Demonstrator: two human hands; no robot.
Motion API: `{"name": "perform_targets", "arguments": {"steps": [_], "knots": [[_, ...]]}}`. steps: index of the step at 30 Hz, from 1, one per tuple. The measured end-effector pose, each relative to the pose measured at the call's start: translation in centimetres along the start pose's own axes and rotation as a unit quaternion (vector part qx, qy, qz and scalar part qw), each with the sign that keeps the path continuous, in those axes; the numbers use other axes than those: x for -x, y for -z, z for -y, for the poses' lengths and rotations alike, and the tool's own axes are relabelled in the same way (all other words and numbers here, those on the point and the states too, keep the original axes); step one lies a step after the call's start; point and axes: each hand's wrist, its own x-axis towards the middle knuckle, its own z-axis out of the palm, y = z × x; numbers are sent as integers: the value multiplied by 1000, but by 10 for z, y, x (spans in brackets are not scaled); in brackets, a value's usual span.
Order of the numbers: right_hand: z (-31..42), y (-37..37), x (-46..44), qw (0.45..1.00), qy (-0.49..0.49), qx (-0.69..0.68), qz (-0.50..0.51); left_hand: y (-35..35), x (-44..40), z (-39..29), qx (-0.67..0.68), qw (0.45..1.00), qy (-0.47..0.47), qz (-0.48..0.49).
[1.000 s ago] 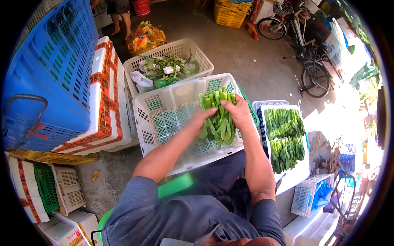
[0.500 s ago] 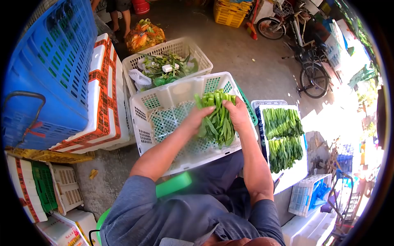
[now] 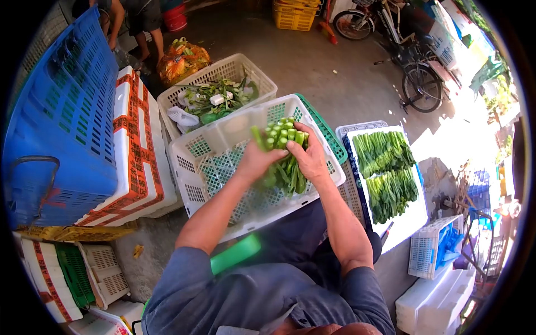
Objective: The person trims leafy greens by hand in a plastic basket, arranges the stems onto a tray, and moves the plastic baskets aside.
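Observation:
Both my hands are wrapped round one bunch of leafy green stalks (image 3: 290,167), held over a white plastic crate (image 3: 192,192). The pale cut ends of the stalks point up toward me, and the leaves hang down below. My left hand (image 3: 258,161) grips the bunch from the left side, a little blurred. On the right side, my right hand (image 3: 309,156) closes on it with the thumb across the stalks. One stalk slants out at the upper left of the bunch. Through the crate's bottom, a green lattice shows.
Right of the crate, two rows of greens (image 3: 385,153) lie on a white foam board (image 3: 413,220). Behind stands another crate (image 3: 262,78) with loose leaves and plastic bags. A blue crate (image 3: 67,111) rests on taped foam boxes (image 3: 137,145) at left. A person's legs (image 3: 151,42) show behind.
The bunch has tipped so its cut ends now face up toward me. My hands have moved slightly left and closer together round it. The whole view has shifted a little.

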Motion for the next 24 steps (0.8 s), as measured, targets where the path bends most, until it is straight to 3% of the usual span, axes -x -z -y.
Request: {"name": "perform_targets", "arguments": {"steps": [4,5,7,8,12,14,20,24], "knots": [[5,1,-3,1000,-15,-15,21,6,-5,-3,19,1000,11,-5],[-8,2,-7,998,-24,52,-5,3,-5,-4,53,998,29,-22],[-26,-1,-10,998,3,59,-21,5,-7,-5,72,995,63,-38],[-2,-6,-6,993,-6,110,-32,4,-5,-8,100,992,72,-39],[-17,-7,-9,999,8,16,-42,12,-2,-12,141,988,61,-8],[-27,-8,-12,998,-44,-29,-36,15,-4,-8,146,987,62,-24],[-21,-4,-5,988,-25,136,-68,13,-2,-4,129,984,120,24],[-54,-1,-9,998,-22,58,-30,9,2,2,116,986,116,21]]}}
